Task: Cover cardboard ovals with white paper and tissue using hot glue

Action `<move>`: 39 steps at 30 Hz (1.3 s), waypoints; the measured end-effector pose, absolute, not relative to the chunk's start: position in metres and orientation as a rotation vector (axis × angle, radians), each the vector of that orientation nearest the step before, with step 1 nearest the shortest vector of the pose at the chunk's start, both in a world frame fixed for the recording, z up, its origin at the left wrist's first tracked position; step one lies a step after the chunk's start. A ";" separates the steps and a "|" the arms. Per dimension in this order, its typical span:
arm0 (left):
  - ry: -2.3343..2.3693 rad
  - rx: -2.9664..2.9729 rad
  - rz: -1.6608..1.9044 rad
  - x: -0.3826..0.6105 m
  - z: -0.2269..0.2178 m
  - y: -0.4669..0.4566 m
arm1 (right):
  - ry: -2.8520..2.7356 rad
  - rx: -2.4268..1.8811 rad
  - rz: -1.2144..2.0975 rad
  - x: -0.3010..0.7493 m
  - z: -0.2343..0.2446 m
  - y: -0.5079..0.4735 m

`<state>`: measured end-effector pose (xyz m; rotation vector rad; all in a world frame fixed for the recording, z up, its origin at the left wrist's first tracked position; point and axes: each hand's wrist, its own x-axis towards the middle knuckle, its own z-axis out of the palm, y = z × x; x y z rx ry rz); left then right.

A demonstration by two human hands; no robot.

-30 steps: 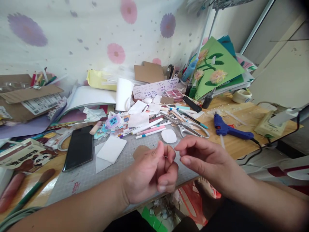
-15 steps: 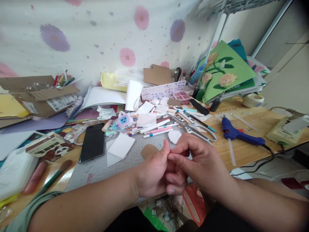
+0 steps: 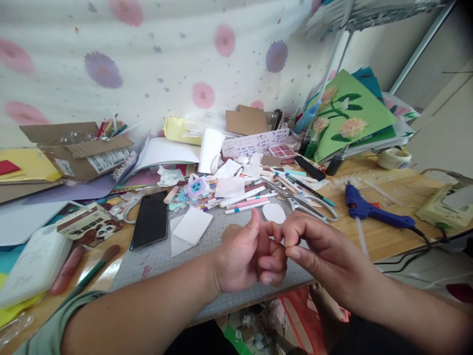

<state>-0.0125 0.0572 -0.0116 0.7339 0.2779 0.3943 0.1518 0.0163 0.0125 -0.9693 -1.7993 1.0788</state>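
Note:
My left hand (image 3: 246, 261) is above the front of the grey cutting mat (image 3: 155, 268), its thumb raised and apart from the half-curled fingers. I see nothing held in it. Pressed together at the left index fingertip are the thumb and index finger of my right hand (image 3: 321, 246). Anything pinched there is too small or hidden to make out. Just behind the hands lie a white paper oval (image 3: 274, 213) and silver scissors (image 3: 295, 201). Part of a brown cardboard piece (image 3: 229, 230) shows behind my left hand. White paper pieces (image 3: 192, 226) rest farther left on the mat.
A black phone (image 3: 150, 220) lies on the left of the mat. Markers (image 3: 247, 203) and paper scraps crowd the middle. A blue glue gun (image 3: 377, 209) with a cord is at right. A cardboard box (image 3: 84, 155) stands back left; green flower artwork (image 3: 351, 113) leans back right.
My right-hand pinch has moved from the left thumb tip to the left index fingertip, slightly rightward. The left thumb now stands free. The whole view has shifted a little.

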 end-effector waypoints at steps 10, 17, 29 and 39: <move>0.253 0.791 0.401 -0.012 -0.011 0.057 | -1.650 -0.999 1.209 0.179 0.012 0.008; 0.217 0.778 0.258 -0.002 -0.023 0.040 | -1.829 -0.995 0.816 0.157 0.016 0.011; 0.165 0.801 0.141 -0.003 -0.026 0.029 | -1.775 -0.986 0.922 0.139 0.025 0.016; 0.176 0.791 0.088 -0.002 -0.025 0.030 | -1.774 -1.028 1.223 0.146 0.030 0.022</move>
